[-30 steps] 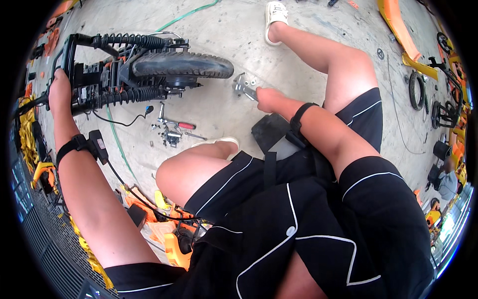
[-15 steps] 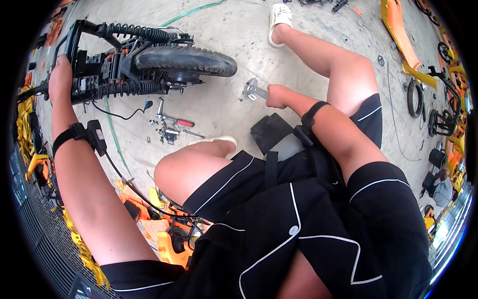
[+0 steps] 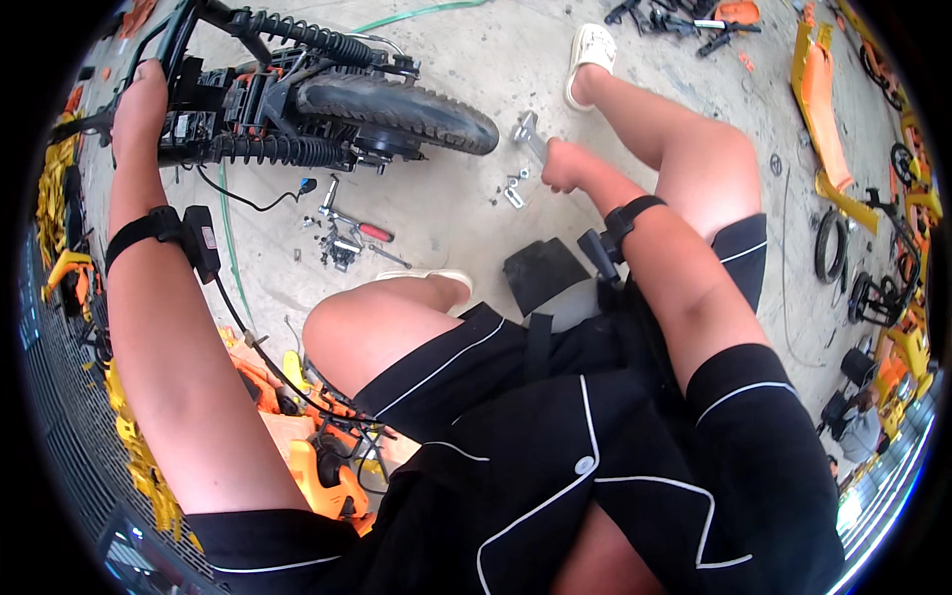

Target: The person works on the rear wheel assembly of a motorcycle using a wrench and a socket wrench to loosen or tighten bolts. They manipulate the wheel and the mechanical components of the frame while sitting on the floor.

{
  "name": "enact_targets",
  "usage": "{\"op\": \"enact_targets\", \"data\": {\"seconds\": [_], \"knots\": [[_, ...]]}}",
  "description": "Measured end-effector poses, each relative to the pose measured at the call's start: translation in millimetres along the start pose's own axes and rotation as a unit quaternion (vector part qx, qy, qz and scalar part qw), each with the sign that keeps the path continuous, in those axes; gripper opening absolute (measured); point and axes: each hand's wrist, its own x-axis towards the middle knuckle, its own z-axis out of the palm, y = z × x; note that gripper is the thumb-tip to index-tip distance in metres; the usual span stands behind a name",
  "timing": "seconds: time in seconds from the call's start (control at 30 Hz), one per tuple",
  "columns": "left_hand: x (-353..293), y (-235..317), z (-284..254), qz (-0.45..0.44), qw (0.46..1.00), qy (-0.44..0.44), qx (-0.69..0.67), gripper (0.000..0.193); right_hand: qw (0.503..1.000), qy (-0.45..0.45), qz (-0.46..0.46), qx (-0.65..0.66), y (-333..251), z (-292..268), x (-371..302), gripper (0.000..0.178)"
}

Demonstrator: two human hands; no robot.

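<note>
My left hand (image 3: pixel 141 107) is closed round a black tube of the vehicle frame (image 3: pixel 181 55), which lies at the upper left. Attached to this frame are two black coil-spring shock absorbers (image 3: pixel 307 36) and a knobbly black tyre (image 3: pixel 397 111). In my right hand (image 3: pixel 569 165) is a silver adjustable wrench (image 3: pixel 531 135), held by its handle, jaw pointing away from me. The jaw is just right of the tyre and appears apart from it. Small metal parts (image 3: pixel 514 194) lie on the floor near my right hand.
A red-handled ratchet (image 3: pixel 372 231) lies among loose bolts between my legs. A black box-like object (image 3: pixel 543 275) sits near my right thigh. Orange and yellow panels (image 3: pixel 322 481) pile up at lower left. Another person (image 3: pixel 861 426) is at the far right.
My right hand has moved the wrench forward, off the small metal parts, which now show on the floor. My left hand keeps its hold on the frame. The whole view has shifted slightly.
</note>
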Motion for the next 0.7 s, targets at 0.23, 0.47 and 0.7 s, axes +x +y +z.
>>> {"op": "enact_targets", "data": {"seconds": [0.23,0.47,0.7], "knots": [[-10.7,2.6,-5.5,0.000,0.999,-0.008,-0.031,0.074,0.982,-0.011,0.021,0.185,-22.0,-14.4,38.9,0.011],[-21.5,15.9,-9.1,-0.031,0.997,0.021,-0.060,0.066,0.914,-0.008,0.113,0.389,-82.0,-119.3,13.9,0.005],[-34.9,13.9,-16.2,-0.050,0.997,0.042,-0.042,0.064,0.750,-0.117,-0.008,0.651,-107.5,-187.3,-6.9,0.039]]}}
